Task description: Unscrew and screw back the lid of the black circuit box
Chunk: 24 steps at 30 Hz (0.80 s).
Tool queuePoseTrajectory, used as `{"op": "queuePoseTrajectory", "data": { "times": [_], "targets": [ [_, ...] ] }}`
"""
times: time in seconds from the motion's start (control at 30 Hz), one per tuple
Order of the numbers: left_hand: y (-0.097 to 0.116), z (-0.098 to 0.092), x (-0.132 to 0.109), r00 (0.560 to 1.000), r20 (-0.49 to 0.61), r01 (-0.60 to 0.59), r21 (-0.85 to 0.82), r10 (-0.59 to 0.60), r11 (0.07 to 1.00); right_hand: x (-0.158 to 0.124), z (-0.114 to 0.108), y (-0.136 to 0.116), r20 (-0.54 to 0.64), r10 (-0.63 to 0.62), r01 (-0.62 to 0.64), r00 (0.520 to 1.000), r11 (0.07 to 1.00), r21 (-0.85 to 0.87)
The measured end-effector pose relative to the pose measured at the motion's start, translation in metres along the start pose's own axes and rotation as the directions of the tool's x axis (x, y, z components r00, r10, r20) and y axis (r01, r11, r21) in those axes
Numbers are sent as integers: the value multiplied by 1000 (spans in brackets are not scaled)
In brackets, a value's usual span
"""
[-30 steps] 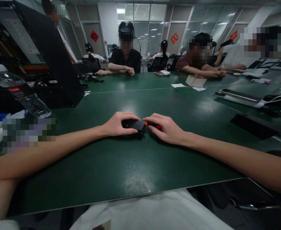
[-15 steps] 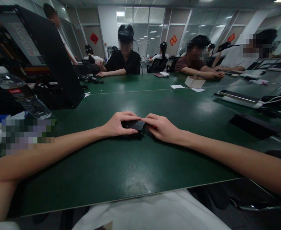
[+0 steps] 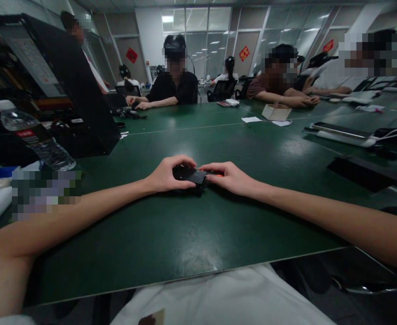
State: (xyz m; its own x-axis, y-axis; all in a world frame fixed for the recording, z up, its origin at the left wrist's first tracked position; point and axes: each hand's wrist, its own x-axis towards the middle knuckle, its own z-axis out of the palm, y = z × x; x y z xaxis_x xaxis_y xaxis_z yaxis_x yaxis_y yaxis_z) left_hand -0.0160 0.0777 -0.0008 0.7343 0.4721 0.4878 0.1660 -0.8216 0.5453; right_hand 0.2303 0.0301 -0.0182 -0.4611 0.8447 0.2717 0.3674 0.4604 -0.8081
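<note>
My left hand (image 3: pixel 166 174) is wrapped round the sides of a small black box-like device (image 3: pixel 193 176), thumb on the near side and fingers on the far side. The device rests low over the green table (image 3: pixel 171 234), its dark underside partly in shadow. At its right end, my right hand (image 3: pixel 230 177) is closed, with thumb and forefinger against that end. A small dark piece with orange-red parts (image 3: pixel 219 174) shows between the right fingers; its kind is too hidden to tell.
A black computer case (image 3: pixel 96 108) and a water bottle (image 3: pixel 37 135) stand at the left. Toward the back lie a small open carton (image 3: pixel 276 112) and paper (image 3: pixel 251 119). At the right are a black flat piece (image 3: pixel 364 174) and a silver-edged device (image 3: pixel 342 134). Several people sit across the table.
My right fingers have drawn back from over the device's top to its right end, so more of the top shows. My left hand keeps its hold.
</note>
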Motion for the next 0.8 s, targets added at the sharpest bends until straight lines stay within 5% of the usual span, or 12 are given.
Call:
{"op": "queuePoseTrajectory", "data": {
  "times": [0.3, 0.63, 0.8],
  "targets": [
    [-6, 0, 0, 998, -16, 64, -28, -64, 998, -3, 2, 4, -124, -75, 62, 989, 993, -103],
    [-4, -7, -2, 993, 29, 112, -35, -111, 993, -3, -13, 15, -85, -224, 171, 971, 895, -412],
    [-2, -6, -1, 989, 56, 136, -14, -135, 991, -1, -22, 22, -16, -384, 322, 923, 796, -513]
  ]
}}
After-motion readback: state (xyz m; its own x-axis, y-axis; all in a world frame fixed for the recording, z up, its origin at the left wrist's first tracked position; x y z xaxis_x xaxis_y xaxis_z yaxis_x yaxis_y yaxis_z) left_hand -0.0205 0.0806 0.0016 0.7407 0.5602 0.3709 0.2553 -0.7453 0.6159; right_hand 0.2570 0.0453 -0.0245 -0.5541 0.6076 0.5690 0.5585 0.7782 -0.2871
